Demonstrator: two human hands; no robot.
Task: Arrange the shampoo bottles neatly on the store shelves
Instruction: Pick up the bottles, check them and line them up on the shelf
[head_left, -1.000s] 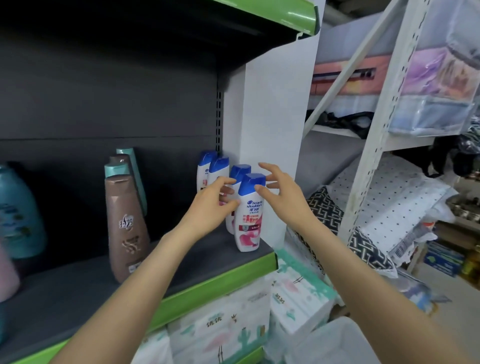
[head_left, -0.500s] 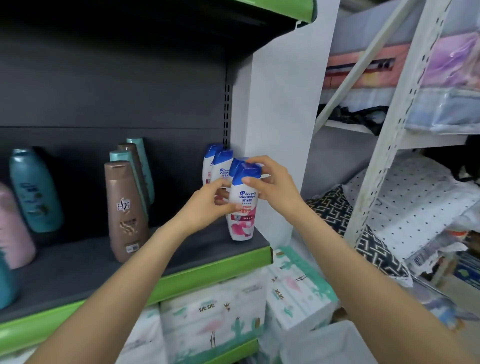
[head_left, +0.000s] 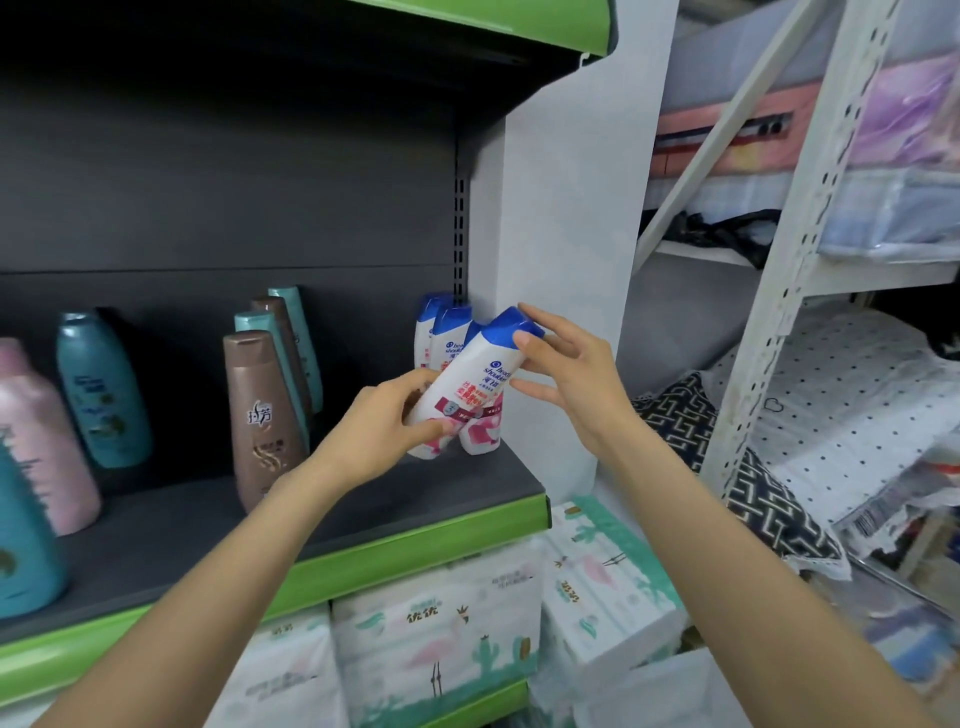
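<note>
You are lifting the front white shampoo bottle off the grey shelf. A second ago it was standing upright at the front of its row while both your hands were closing in on it; now it is tilting, with its blue cap leaning to the right and its base swinging toward your left palm. The view is also sitting closer to the shelf than before. For the task, this suggests you are taking the bottle out of line to turn or reseat it, so the row is not yet tidy.

Your left hand is gripping the lower body of the bottle, thumb across the pink label and fingers curling behind it. Your right hand is steadying the top: the thumb is pressing on the blue cap and a finger is reaching over it, while the other fingers are spreading fairly straight beside the bottle's side.

Behind the lifted bottle, the other white bottles with blue caps are standing in a row against the white side panel, at the right end of the shelf. Further left, a brown bottle is standing in front of teal ones.
</note>
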